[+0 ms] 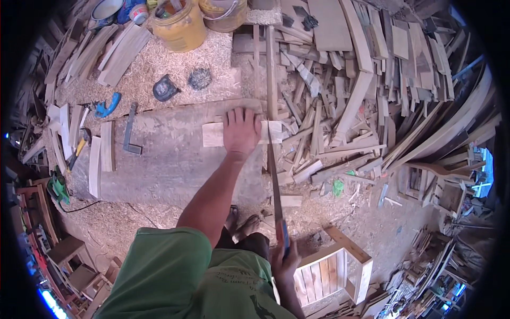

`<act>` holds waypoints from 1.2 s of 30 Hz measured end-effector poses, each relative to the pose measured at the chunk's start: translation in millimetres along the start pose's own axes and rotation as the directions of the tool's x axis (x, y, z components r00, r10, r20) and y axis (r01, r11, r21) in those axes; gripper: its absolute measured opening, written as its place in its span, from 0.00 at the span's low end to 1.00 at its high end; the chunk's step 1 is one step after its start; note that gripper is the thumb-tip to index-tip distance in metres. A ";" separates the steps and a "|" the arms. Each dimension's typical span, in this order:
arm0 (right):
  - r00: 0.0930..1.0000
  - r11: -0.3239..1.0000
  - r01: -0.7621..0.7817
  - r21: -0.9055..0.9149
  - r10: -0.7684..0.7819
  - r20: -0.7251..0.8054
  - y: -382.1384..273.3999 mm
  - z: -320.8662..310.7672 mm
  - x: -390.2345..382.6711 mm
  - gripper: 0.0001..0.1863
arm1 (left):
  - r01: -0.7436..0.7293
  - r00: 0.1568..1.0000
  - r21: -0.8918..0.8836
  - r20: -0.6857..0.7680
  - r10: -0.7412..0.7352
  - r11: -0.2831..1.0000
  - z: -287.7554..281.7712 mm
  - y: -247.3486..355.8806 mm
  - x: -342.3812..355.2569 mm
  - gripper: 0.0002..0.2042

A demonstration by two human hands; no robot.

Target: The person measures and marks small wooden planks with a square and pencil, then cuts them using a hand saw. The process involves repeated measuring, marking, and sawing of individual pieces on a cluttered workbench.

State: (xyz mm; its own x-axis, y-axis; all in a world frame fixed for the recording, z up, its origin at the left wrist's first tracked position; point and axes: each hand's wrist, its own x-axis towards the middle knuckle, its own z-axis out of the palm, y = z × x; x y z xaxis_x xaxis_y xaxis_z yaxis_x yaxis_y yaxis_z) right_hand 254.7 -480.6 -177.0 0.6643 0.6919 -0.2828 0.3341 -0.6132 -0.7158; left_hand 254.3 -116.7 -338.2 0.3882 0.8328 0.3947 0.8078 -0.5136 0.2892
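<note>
A short pale wooden board (pixel 213 135) lies across the right edge of the worn workbench (pixel 164 165), its right end sticking out past the edge. My left hand (pixel 241 130) presses down on it, palm down, with the fingers bent over its far side. In my right hand (pixel 287 259), low and near my body, is the handle of a handsaw (pixel 274 178). The long blade points away from me, and its tip end meets the board just right of my left thumb. My right fingers are wrapped round the handle and partly hidden.
On the bench lie a metal try square (pixel 129 133), a blue-handled tool (pixel 108 105) and wood strips (pixel 108 146). Yellow buckets (pixel 180 29) stand beyond among shavings. Offcuts (pixel 319 114) heap up at right. A slatted wooden frame (pixel 361 266) stands near my right hand.
</note>
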 end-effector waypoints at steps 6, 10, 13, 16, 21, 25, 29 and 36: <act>0.991 0.989 0.116 0.092 -0.109 -0.076 -23.0 70.7 168.6 0.17 | -0.011 0.999 -0.025 -0.034 0.010 1.000 4.8 2.3 2.3 0.16; 1.000 0.994 -0.007 0.113 0.004 0.025 5.1 43.6 85.7 0.18 | 0.024 0.999 0.004 0.021 -0.024 1.000 4.8 -3.8 4.8 0.15; 1.000 1.000 0.004 0.022 -0.004 -0.011 52.8 12.4 -30.3 0.20 | 0.017 1.000 0.027 -0.007 -0.017 0.999 2.2 -4.2 2.9 0.16; 0.998 0.998 -0.057 0.019 0.058 -0.024 40.6 35.5 9.0 0.20 | -0.014 1.000 0.010 -0.002 0.014 1.000 2.1 2.0 6.3 0.16; 0.980 0.979 0.179 0.096 -0.169 -0.109 -36.5 83.1 200.7 0.17 | 0.000 1.000 -0.008 0.008 0.000 1.000 4.7 0.9 1.6 0.16; 0.974 0.974 0.192 0.118 -0.175 -0.142 -1.6 60.3 114.4 0.15 | 0.010 1.000 0.012 0.008 -0.010 1.000 6.7 -2.5 3.2 0.17; 0.998 0.982 0.015 0.187 -0.003 -0.063 54.0 20.2 -31.3 0.20 | 0.006 1.000 0.026 -0.004 -0.006 1.000 -0.3 -1.4 3.2 0.17; 0.972 0.973 0.211 0.089 -0.199 -0.126 -32.1 84.8 195.9 0.15 | 0.005 0.999 -0.013 0.033 -0.004 1.000 3.0 1.1 3.7 0.16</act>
State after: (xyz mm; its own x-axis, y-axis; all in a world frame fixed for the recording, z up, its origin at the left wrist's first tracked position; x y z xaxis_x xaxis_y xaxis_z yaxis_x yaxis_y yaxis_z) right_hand 317.4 -293.1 -263.6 0.6633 0.7466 -0.0518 0.4060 -0.4171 -0.8132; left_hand 258.0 -113.5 -339.0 0.3992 0.8414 0.3644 0.8039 -0.5123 0.3021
